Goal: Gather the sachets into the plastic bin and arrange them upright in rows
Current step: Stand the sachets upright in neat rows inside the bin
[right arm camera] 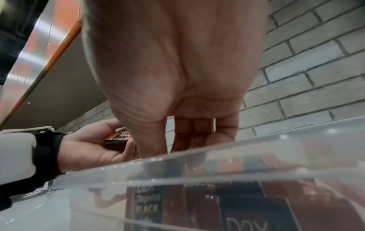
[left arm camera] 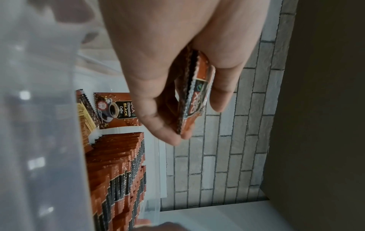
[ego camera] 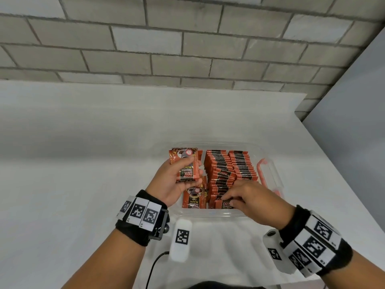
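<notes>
Done: I count two upright rows of sachets (ego camera: 231,172) in the bin (ego camera: 277,180).
Left: flat sachets (ego camera: 194,198) at bin's left side.
Left hand (ego camera: 177,180): fingers grasping a small stack (ego camera: 186,166).
Right hand (ego camera: 250,199): fingers pinching a front sachet (ego camera: 224,204).

Head overhead, wrists close, bin (ego camera: 268,155) shared

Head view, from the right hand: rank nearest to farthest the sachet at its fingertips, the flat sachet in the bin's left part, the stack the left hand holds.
From the right hand:
1. Sachet at its fingertips, front of the middle row, touching.
2. Flat sachet, left part of the plastic bin, lying face up.
3. Stack of sachets, held by the left hand above the bin's left side.
</notes>
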A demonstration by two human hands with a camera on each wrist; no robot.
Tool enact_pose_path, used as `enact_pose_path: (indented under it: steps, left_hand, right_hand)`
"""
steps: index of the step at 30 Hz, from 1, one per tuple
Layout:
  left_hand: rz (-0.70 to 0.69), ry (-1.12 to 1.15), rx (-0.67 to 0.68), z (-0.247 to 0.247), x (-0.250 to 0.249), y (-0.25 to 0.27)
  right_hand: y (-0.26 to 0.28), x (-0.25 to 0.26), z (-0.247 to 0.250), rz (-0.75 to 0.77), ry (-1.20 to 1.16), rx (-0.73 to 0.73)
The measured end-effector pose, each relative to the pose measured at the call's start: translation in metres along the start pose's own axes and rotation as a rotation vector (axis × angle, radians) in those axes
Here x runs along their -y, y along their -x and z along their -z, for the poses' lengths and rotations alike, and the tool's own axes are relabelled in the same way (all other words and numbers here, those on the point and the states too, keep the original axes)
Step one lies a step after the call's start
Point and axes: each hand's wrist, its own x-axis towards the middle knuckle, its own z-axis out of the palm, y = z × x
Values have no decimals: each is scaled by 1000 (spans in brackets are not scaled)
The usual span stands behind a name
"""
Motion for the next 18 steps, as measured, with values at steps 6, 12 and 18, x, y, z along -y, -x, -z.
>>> enact_pose_path:
  steps: [6, 12, 18]
  left_hand:
    - [2, 4, -7, 0, 1, 0]
    - [3, -1, -11, 1, 1, 0]
    - [-10, -2, -6, 0, 1, 1]
  right_hand:
    - [-6, 5, 10, -42, 74, 64]
    - [-15, 12, 14, -1, 189, 140]
    - [-22, 11, 14, -3, 212, 186]
